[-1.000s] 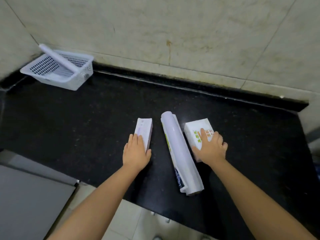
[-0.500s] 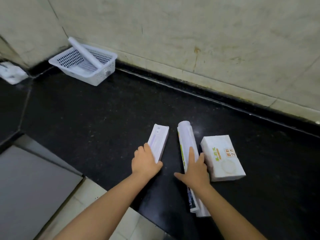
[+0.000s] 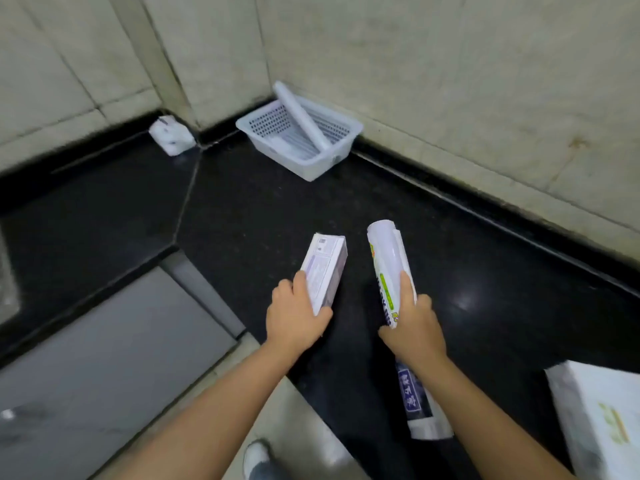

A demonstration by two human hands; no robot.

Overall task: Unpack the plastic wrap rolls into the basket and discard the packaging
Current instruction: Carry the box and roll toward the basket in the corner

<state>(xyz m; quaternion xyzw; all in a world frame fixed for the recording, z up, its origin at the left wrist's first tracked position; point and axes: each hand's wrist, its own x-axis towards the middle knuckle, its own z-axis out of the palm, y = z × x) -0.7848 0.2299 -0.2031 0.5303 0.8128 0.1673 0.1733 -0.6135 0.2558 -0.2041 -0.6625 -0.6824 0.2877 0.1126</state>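
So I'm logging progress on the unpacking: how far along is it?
Done: one bare roll leans in the white basket. In hand: the left hand grips a narrow box, and the right hand holds a still-wrapped roll. Left: unwrapping both, moving the rolls to the basket, discarding the packaging. A white pack lies at the right edge.

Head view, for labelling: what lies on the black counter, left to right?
Small white packet → basket → box in left hand → wrapped roll in right hand → white pack.
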